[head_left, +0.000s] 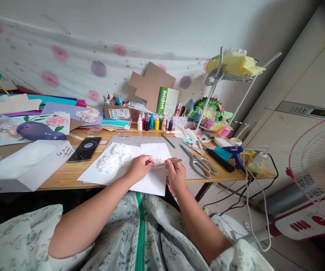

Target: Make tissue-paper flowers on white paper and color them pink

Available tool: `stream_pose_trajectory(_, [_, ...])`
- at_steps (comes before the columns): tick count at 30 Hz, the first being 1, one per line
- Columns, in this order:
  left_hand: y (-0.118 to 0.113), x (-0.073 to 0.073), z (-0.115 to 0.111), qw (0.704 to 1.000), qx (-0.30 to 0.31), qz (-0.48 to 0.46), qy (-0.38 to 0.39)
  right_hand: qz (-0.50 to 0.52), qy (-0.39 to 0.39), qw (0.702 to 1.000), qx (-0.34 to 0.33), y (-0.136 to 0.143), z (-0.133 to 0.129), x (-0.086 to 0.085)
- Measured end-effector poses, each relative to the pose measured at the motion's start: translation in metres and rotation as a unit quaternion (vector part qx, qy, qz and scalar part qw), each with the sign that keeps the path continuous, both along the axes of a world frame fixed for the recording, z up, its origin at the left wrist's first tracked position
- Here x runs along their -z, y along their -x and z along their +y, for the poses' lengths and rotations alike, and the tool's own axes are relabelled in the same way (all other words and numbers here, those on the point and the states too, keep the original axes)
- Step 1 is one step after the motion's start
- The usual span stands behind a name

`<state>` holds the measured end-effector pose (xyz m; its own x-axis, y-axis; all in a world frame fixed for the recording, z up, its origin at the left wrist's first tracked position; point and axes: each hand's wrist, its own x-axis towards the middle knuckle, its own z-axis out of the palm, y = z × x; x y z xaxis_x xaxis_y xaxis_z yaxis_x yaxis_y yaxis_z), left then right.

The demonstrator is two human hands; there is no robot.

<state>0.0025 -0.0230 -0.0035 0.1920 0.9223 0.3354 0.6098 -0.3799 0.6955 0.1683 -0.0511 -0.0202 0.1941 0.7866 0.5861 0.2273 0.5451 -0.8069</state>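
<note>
There are 2 hands (140, 167) (176, 174), 1 phone (84, 149), 1 notebook (168, 101) and 1 fan (306, 224).

Straight ahead of you at twelve o'clock, the paper sheets (153, 184) overlap on the mat (135, 139), itself on the tabletop (59, 176). The scrap heap (115, 158) lies on them at eleven, the phone (85, 149) just outside their left edge, the box (49, 162) at ten. Behind the sheets at twelve stand your bottles (157, 123) (the notebook (168, 101) is upright behind them). The scissors (193, 155) lie at one, the rack (244, 78) farther back, the glue gun (238, 154) at two.
</note>
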Motion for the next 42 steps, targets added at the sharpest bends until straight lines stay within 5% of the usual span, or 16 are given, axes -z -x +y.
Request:
stream_pose_trajectory(10, [0.000, 0.003, -0.001, 0.999, 0.011, -0.021, -0.031, 0.139, 0.043, 0.989, 0.005, -0.002, 0.002, -0.003])
stream_pose_trajectory(42, [0.004, 0.003, -0.016, 0.992, 0.024, 0.095, -0.082, 0.277, 0.034, 0.960, -0.010, -0.005, 0.012, 0.005])
